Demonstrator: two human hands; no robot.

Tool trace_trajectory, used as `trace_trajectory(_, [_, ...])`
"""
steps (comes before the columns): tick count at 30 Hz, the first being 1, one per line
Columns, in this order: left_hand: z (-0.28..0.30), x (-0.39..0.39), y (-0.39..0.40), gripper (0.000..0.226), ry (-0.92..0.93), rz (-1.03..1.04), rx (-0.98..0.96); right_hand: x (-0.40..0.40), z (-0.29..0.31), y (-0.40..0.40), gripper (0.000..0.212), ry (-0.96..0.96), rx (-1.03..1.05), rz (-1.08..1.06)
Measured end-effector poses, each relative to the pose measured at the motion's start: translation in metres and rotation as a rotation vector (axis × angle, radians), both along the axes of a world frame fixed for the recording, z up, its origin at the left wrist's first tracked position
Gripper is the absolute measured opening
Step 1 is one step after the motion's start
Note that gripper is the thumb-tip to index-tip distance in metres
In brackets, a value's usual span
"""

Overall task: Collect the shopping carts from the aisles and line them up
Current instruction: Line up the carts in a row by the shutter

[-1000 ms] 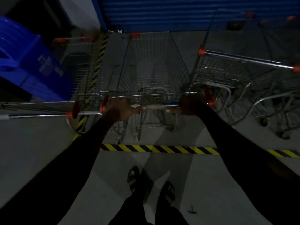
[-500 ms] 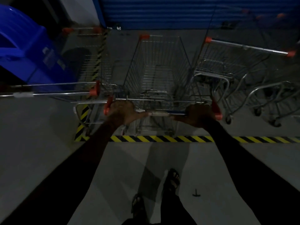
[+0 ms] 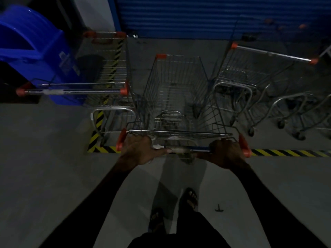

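Observation:
A wire shopping cart (image 3: pixel 179 97) with orange corner caps stands straight ahead of me in dim light. My left hand (image 3: pixel 141 151) and my right hand (image 3: pixel 224 153) both grip its handle bar (image 3: pixel 186 149), one near each end. A second cart (image 3: pixel 107 72) stands to its left, handle toward me. A third cart (image 3: pixel 259 74) sits to the right, turned at an angle, with more cart frames (image 3: pixel 300 111) behind it at the far right.
A blue roller shutter (image 3: pixel 206 15) closes the far side. A large blue bin (image 3: pixel 34 45) stands at the left. Yellow-black hazard tape (image 3: pixel 286 152) runs across the grey floor under the handle. A small dark object (image 3: pixel 218 208) lies by my feet.
The middle cart and I have backed away from the shutter. Its handle now sits over the floor tape and behind the left cart's handle. Both hands kept their grip.

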State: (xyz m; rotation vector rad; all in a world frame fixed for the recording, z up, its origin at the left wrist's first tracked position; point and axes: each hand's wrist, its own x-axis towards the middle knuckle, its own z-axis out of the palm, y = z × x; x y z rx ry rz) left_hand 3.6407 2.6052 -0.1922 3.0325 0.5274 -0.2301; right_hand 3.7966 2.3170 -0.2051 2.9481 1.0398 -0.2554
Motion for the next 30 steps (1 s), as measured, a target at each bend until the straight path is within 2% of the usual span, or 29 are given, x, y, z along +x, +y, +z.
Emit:
trace_trajectory(3, [0.004,-0.011,-0.004,0.094,-0.015,-0.020,0.007,-0.005,-0.001,-0.001,0.124,0.000,-0.045,0.000])
trace_trajectory(5, [0.003,-0.016,-0.005,0.091,-0.011,-0.022,0.005,-0.009,0.000,-0.002,0.124,0.015,-0.076,-0.001])
trace_trajectory(8, [-0.001,-0.022,-0.005,0.093,-0.022,-0.018,0.004,-0.018,0.004,-0.004,0.098,0.027,-0.100,0.014])
trace_trajectory(10, [-0.005,-0.027,-0.002,0.103,0.039,-0.006,-0.006,-0.025,0.003,-0.006,0.084,0.026,-0.097,0.022])
trace_trajectory(13, [-0.008,-0.035,-0.003,0.107,0.091,0.045,-0.044,-0.033,-0.005,-0.010,0.103,-0.010,-0.083,0.017])
trace_trajectory(17, [-0.004,-0.038,-0.006,0.097,0.105,0.038,0.054,-0.038,-0.010,-0.008,0.121,-0.032,-0.069,0.019])
trace_trajectory(21, [-0.012,-0.021,0.005,0.107,0.093,0.028,-0.063,-0.021,-0.006,-0.002,0.118,-0.020,-0.134,0.010])
trace_trajectory(25, [-0.009,0.007,0.009,0.100,-0.004,0.042,-0.056,0.012,-0.001,0.010,0.101,0.032,-0.152,-0.003])
trace_trajectory(30, [0.000,0.059,0.025,0.096,-0.039,-0.016,-0.029,0.069,-0.003,0.027,0.102,-0.071,-0.100,0.057])
